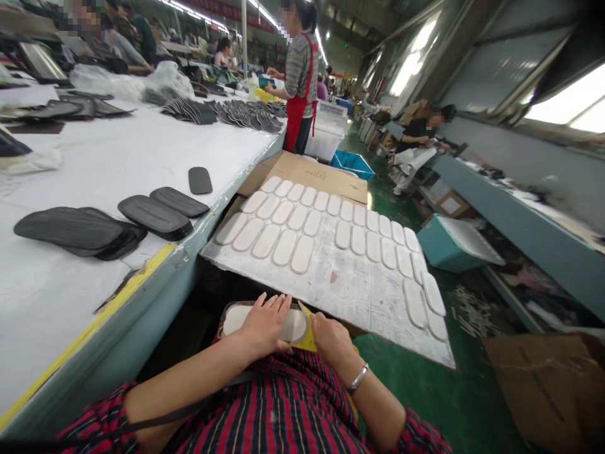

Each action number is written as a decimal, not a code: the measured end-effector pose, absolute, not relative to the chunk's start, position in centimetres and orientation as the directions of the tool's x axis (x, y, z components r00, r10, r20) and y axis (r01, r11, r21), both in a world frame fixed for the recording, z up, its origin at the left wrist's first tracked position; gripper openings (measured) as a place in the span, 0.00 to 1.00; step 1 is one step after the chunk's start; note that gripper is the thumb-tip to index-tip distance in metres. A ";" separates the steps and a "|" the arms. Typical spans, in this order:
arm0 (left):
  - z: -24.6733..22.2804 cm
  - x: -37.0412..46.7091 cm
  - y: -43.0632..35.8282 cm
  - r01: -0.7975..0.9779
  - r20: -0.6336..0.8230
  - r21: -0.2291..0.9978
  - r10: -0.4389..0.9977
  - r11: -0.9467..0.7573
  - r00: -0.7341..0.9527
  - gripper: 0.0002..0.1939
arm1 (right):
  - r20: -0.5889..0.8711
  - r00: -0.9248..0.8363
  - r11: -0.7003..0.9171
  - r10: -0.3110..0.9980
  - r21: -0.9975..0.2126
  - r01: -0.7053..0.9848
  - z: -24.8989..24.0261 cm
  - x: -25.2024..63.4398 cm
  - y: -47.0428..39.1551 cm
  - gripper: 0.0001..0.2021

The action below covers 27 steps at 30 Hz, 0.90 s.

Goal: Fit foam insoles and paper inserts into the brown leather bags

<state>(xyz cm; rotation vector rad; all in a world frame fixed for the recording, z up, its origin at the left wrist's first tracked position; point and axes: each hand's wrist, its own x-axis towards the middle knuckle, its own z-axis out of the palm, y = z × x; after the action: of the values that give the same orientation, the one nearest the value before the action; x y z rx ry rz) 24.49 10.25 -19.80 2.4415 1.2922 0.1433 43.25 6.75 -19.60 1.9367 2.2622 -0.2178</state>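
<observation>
Close to my body lies a pale oval piece (236, 317) on a dark-edged backing. My left hand (267, 325) presses down on it with its fingers stretched out. At the piece's right end, my right hand (331, 340) has its fingers closed at the edge of a yellow sheet or tool (308, 337); what exactly they grip is partly hidden. Beyond my hands, a whitish board (340, 284) bears rows of pale oval pieces (267, 241). On the white table (94, 164) at the left, black oval pieces (70, 230) sit in stacks, with a single one (200, 180) behind.
A person in a red apron (300, 113) stands beyond the board, near a blue crate (352, 165). Cardboard (321, 176) lies at the board's far edge. At the right are a teal bin (454, 243), a long bench (529, 202) and a brown carton (543, 384).
</observation>
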 end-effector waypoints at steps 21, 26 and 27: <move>-27.7 15.1 7.0 -0.172 -0.047 0.982 0.986 0.075 0.158 0.47 | -0.182 -0.763 0.781 0.620 0.051 0.622 -19.3 30.7 20.2 0.27; -26.2 15.9 7.8 -0.439 -0.352 0.823 0.930 0.360 0.103 0.44 | -0.224 -0.910 0.932 0.349 -0.015 0.361 -19.2 28.4 22.6 0.26; -25.8 16.0 8.0 -0.469 -0.380 0.793 0.917 0.389 0.118 0.46 | -0.231 -0.928 0.950 0.293 -0.038 0.309 -19.3 28.1 23.0 0.25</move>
<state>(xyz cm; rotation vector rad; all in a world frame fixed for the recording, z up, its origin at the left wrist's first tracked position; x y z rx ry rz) 16.01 7.98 -25.84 0.5592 0.9916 1.0945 28.08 22.99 -19.26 0.4503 2.8807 -0.1078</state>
